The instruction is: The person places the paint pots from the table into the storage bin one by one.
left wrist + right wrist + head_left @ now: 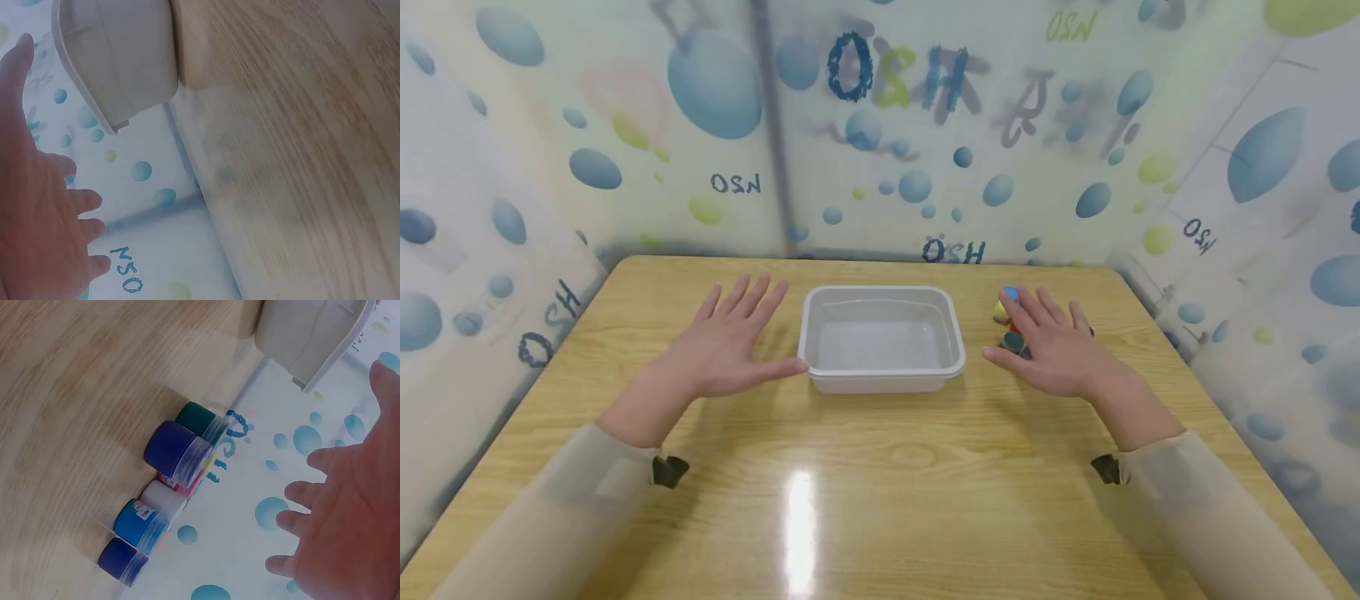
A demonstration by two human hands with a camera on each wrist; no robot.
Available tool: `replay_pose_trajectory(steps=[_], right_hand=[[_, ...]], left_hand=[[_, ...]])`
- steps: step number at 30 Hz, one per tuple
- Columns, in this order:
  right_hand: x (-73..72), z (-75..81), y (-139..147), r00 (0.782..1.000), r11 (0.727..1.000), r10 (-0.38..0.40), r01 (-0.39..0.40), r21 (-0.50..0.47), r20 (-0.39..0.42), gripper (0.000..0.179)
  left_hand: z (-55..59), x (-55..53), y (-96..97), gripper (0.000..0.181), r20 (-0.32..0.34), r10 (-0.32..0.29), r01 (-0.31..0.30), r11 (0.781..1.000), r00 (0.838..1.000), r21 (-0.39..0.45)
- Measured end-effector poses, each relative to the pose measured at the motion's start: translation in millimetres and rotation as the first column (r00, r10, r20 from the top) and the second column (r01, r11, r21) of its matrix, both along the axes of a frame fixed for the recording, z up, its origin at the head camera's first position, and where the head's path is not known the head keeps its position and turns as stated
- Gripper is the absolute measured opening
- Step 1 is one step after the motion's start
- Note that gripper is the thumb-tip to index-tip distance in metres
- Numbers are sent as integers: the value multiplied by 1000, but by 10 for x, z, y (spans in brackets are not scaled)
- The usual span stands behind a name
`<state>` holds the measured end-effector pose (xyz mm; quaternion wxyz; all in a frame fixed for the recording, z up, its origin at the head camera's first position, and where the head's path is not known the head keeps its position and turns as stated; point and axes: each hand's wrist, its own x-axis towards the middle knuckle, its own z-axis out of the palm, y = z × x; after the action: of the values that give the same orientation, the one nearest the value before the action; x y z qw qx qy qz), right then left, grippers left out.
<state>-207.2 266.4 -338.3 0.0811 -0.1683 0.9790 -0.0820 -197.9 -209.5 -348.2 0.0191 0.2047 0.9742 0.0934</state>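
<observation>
A white rectangular plastic container (880,383), open at the top, stands on the wooden table in the middle of the head view. To its left, my left hand (718,350) hovers with straight, spread fingers; the thumb tip appears at the container's left rim, though contact cannot be told. My right hand (1063,354) is held over the right side, fingers spread and holding nothing. Behind and under it are several small paint-like jars, partly hidden. The right wrist view shows a dark green jar (195,419), a dark blue jar (167,447) and a light blue jar (134,522) with clear lower parts.
The wooden table (895,483) reaches toward the viewer, with a bright light reflection (800,533) on its front part. Patterned wall sheets (917,150) with blue and green dots enclose the table at the back and both sides.
</observation>
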Motion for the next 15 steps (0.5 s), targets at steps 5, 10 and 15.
replay_pose_trajectory(steps=[5,10,15], right_hand=[[-16,0,6,996,1000,23,-24,-10,-81,95],[-33,24,-4,987,997,47,-55,-47,-155,77],[-28,19,-4,991,997,31,-40,-69,-127,70]], left_hand=[[-10,-50,-8,119,24,-24,22,998,999,67],[-49,-108,-19,115,153,-63,31,979,986,201],[-157,-188,12,111,229,-122,41,943,966,330]])
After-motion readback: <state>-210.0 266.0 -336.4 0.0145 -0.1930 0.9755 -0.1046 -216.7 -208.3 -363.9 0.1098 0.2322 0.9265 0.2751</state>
